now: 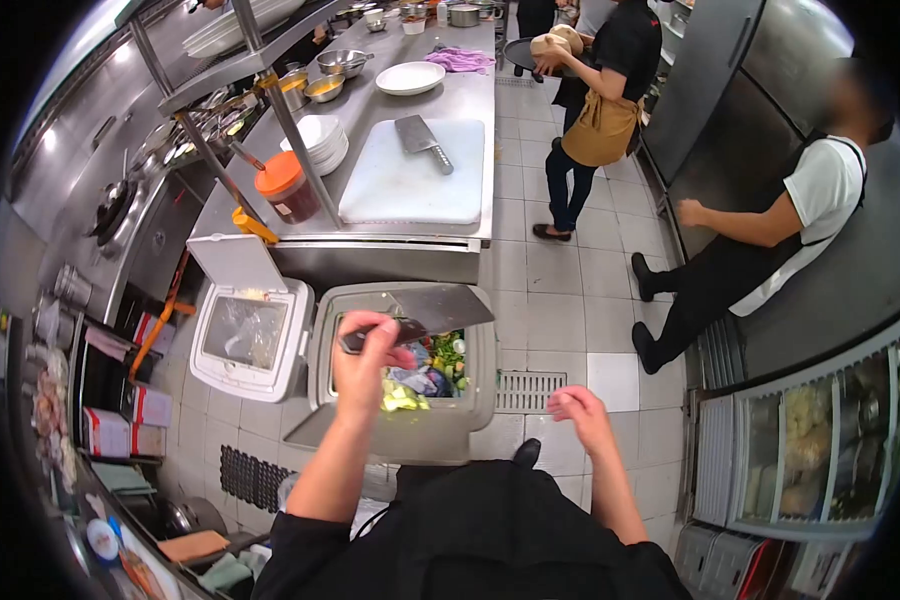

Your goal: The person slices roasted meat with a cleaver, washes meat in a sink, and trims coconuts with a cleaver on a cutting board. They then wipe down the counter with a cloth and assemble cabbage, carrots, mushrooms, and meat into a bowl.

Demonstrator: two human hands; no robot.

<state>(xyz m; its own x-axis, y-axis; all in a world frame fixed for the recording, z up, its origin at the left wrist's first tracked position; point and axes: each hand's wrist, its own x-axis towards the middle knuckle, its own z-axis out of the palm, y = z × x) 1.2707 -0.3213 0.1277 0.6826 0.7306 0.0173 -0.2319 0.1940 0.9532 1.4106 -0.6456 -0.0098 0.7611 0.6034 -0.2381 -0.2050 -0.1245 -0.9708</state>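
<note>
The bin (480, 375) is grey, the board (405, 195) white, the cloth (460, 61) purple.

Your left hand (365, 350) covers part of the cleaver's (450, 308) handle and some vegetable scraps (405, 396). At one o'clock, the top edge crops the apron-wearing co-worker's (602, 128) head; at two, another person's (825, 190) is blurred. You can't identify the bagged contents (805, 425) at four.

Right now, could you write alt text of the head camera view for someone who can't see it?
The camera wearer's left fingers grip a cleaver above an open bin of food scraps; the right fingers are empty. Beyond, another cleaver lies on a white cutting board.
</note>
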